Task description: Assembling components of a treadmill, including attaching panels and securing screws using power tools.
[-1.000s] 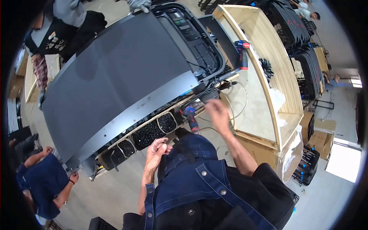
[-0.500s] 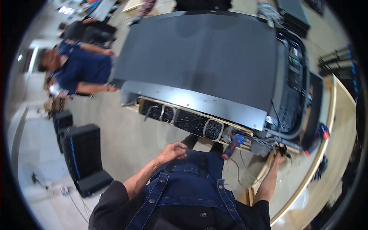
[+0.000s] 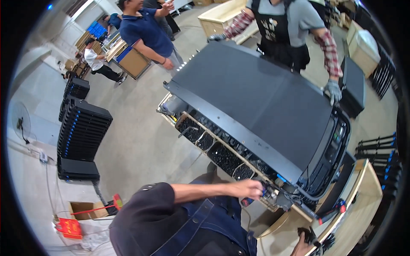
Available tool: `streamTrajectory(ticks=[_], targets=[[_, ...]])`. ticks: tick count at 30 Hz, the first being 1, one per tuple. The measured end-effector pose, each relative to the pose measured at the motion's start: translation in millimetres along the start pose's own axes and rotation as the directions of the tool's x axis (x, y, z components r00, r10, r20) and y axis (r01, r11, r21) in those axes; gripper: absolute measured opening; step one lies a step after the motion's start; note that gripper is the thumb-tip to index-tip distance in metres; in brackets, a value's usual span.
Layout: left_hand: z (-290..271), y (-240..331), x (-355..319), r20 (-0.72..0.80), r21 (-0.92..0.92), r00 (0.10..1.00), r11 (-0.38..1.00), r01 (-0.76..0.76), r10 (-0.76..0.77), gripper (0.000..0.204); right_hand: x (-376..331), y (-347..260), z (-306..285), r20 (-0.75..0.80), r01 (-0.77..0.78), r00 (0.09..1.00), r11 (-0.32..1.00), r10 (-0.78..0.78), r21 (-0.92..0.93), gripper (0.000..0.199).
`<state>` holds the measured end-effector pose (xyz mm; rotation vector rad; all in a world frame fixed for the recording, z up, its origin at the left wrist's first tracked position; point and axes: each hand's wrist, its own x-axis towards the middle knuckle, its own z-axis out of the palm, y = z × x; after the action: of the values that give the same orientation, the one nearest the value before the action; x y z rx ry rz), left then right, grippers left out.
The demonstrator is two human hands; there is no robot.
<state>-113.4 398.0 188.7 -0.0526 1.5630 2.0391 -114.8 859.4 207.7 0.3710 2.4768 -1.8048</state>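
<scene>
My left hand (image 3: 248, 189) reaches across to the near edge of the large dark-grey panelled unit (image 3: 252, 98). Its fingers are closed at a blue-and-red power drill (image 3: 246, 202), whose middle the hand partly hides. Low at the right, my right hand (image 3: 302, 245) is closed on a small black part (image 3: 306, 234), whose exact kind I cannot make out. Bundled cables (image 3: 292, 199) sit at the unit's near right corner. Black speckled pads (image 3: 222, 158) held by pale straps line its open near side.
Across the unit, a person in grey gloves (image 3: 333, 91) holds its far edge; another (image 3: 147, 32) stands at its left. At right, a wooden crate (image 3: 363, 187) carries a red-and-black tool (image 3: 341, 207). Stacked black parts (image 3: 85, 136) stand left, near a red box (image 3: 69, 228).
My left hand has moved right to the drill. My right hand has come down and back toward me with the black part. The view has tilted up, showing more of the gloved person.
</scene>
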Motion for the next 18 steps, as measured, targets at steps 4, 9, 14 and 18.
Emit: streamTrajectory(ticks=[4,9,14,18], targets=[[77,37,43,0.039,0.134,0.984,0.975,-0.178,0.175,0.026,-41,-141,34,-0.142,0.073,0.968,0.772,-0.208,-0.632,0.074],[115,56,28,-0.33,0.199,0.845,0.906,-0.373,0.421,0.021,-19,-145,127,-0.055,0.211,0.976,0.977,-0.211,-0.019,0.058],[58,41,1,-0.728,0.137,0.624,0.952,-0.274,0.284,0.026,-1,-164,251,0.135,0.471,0.851,0.852,-0.507,0.229,0.09],[32,49,-28,-0.8,0.074,0.522,0.912,-0.404,0.296,0.024,-23,-199,321,0.203,0.314,0.848,0.773,-0.49,0.552,0.093]])
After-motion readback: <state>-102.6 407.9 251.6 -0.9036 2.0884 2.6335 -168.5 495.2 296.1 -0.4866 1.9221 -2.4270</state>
